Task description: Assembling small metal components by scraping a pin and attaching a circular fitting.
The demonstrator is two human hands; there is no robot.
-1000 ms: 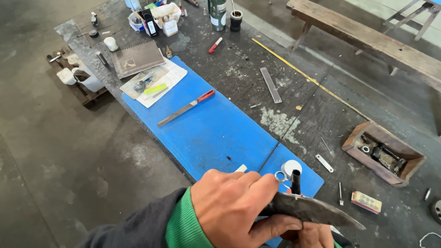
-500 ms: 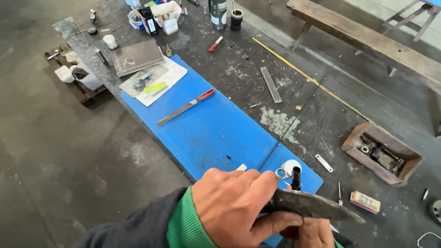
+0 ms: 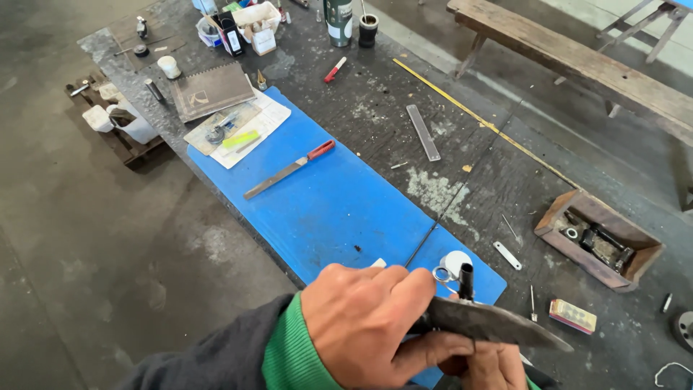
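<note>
Right of our fingers, a wooden box (image 3: 598,238) holds metal parts. Our left hand (image 3: 368,325) grips a dark blade (image 3: 491,323); our right hand (image 3: 494,365), mostly hidden, seems to clasp it too.

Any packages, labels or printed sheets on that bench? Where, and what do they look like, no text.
Small flat box: right of the blue mat, near bench edge; rectangular, red and pale sides.
Printed paper sheets: far end of the blue mat; white, with a yellow-green marker on top.
Dark booklet: beyond the sheets; brown-grey cover with a pale emblem.
Small cartons: far bench end; white, labelled, one dark.
Green can: far end; cylindrical, labelled.
</note>
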